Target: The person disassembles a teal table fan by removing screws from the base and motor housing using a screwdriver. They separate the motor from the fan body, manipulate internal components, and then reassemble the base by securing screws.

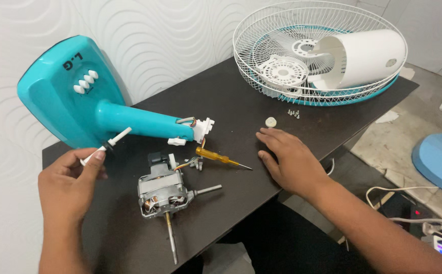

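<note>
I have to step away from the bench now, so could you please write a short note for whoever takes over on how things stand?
Left hand: raised, its fingers pinching a small white rod-shaped part with a black ring.
Right hand: flat on the dark table, holding nothing, near a small white cap.
Laid out: fan motor with its shafts bare, yellow-handled screwdriver, turquoise fan stand on its side with wires out at the neck, small screws.
Done: the fan is apart; grilles and white motor cover sit stacked at the far end.
Left: motor, cover and grilles are still off the stand.
</note>
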